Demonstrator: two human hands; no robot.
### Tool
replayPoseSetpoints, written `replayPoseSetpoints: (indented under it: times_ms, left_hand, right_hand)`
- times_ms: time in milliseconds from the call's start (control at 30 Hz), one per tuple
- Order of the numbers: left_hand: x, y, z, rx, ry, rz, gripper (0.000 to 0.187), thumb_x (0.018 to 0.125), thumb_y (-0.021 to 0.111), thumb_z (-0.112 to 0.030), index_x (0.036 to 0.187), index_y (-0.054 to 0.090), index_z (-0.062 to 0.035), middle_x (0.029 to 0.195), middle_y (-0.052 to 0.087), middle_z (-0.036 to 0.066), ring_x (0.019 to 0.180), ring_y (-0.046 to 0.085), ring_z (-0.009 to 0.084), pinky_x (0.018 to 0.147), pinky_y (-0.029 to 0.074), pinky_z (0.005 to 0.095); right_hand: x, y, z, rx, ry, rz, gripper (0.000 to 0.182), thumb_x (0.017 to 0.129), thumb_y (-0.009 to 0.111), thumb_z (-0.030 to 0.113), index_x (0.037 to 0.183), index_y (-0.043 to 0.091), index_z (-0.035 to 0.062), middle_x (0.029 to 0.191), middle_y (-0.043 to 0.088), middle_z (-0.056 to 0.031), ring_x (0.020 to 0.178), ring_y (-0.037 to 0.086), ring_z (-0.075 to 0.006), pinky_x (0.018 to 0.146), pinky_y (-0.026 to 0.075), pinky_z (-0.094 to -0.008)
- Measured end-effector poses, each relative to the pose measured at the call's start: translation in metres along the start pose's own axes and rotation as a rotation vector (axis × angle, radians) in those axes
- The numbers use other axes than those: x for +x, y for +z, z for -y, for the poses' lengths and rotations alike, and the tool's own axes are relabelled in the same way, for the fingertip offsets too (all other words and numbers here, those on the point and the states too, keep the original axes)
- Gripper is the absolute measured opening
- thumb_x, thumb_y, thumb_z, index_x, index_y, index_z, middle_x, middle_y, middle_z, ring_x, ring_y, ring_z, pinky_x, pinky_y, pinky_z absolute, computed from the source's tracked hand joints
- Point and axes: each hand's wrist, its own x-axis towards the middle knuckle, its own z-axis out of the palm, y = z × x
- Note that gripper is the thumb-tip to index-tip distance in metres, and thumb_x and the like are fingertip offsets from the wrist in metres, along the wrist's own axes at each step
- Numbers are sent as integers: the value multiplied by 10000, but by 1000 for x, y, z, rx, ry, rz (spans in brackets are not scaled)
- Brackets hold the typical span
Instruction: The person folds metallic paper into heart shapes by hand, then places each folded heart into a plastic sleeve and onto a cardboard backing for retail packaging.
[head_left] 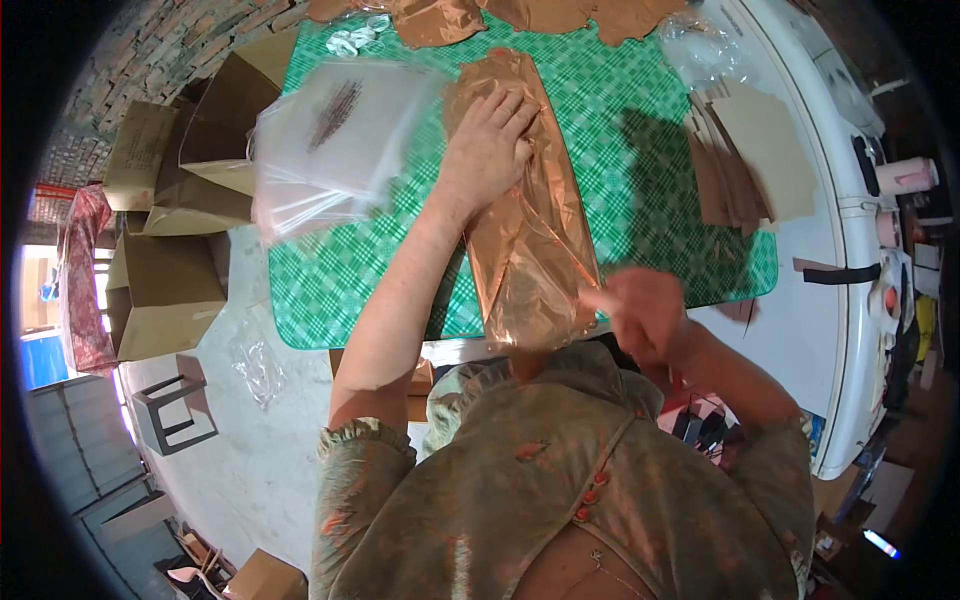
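A long folded piece of shiny copper-coloured plastic film (540,225) lies on the table, its near end reaching the table's front edge by my body. My left hand (490,145) rests flat on its far part, fingers stretched out and pressing on the film. Beside the film's near right corner is my right hand (645,312), smeared by motion. One digit points toward the film, but whether it grips the edge cannot be made out. Left of the film sits a stack of clear plastic bags (330,150) with dark print.
A green checked cloth (640,90) covers the table. More copper-coloured film (435,20) lies along the far edge. Brown card sheets (755,155) and crumpled clear plastic (700,45) are at the right, near a white appliance (835,330). Open cardboard boxes (165,285) stand left.
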Motion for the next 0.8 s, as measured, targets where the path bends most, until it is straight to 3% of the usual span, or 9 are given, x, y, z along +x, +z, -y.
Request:
replayPoseSetpoints:
  times_ms: [67,133,200,300,400,500,533,733,800]
  left_hand:
    - [1,0,0,3,5,-4,554,1015,490,-230,1548,524,-83,1649,457,162,1553,375,352,1312,256,493]
    - [1,0,0,-3,8,-15,546,1018,493,-235,1537,535,-73,1640,470,164,1547,385,355,1308,264,494]
    - [2,1,1,-12,23,-44,538,1020,500,-244,1525,546,-66,1625,488,168,1539,399,358,1303,271,496]
    - [2,5,4,-22,40,-66,530,1019,515,-254,1510,560,-60,1608,508,173,1530,414,362,1294,285,501]
    - [2,4,2,-46,43,-88,528,1010,535,-258,1494,572,-51,1602,514,176,1528,417,362,1287,297,505]
    - [-1,4,-1,-55,37,-116,521,994,556,-248,1469,585,-36,1584,528,182,1516,428,371,1280,308,507]
    - [1,4,0,-51,42,-130,518,988,562,-243,1460,590,-31,1576,535,185,1511,434,376,1278,312,507]
    - [2,-14,-12,166,97,-233,512,966,614,-233,1428,605,-13,1546,545,201,1489,448,392,1270,324,513]
    - [-4,-23,-18,65,108,-127,534,974,635,-272,1440,599,-13,1560,532,198,1506,426,383,1274,314,519]
  right_hand:
    - [35,8,-19,112,53,-195,365,996,562,27,1354,624,-7,1143,689,-188,943,689,-365,846,563,-458]
    - [86,18,-31,116,291,-343,383,1029,558,48,1409,572,-1,1276,639,-214,1068,656,-390,935,537,-434]
    - [121,35,-56,176,295,-485,417,1050,585,120,1441,535,-14,1398,575,-224,1178,608,-390,1012,497,-417]
    - [152,57,-86,281,400,-579,414,1076,556,166,1455,525,3,1426,559,-209,1204,596,-368,1034,480,-407]
    - [149,73,-102,173,473,-577,408,1100,531,212,1458,529,18,1385,592,-194,1179,611,-345,1036,481,-408]
    - [150,73,-104,431,557,-585,404,1113,515,225,1471,529,38,1367,621,-185,1187,617,-320,1048,477,-417]
    - [151,65,-96,488,595,-527,434,1124,471,179,1517,477,-6,1539,541,-179,1446,491,-280,1215,380,-395]
    - [153,62,-90,515,590,-501,473,1160,426,280,1529,461,-13,1542,538,-185,1444,492,-276,1207,384,-391]
    - [152,66,-92,517,581,-533,475,1147,447,284,1522,469,-8,1522,558,-203,1416,526,-316,1186,406,-411]
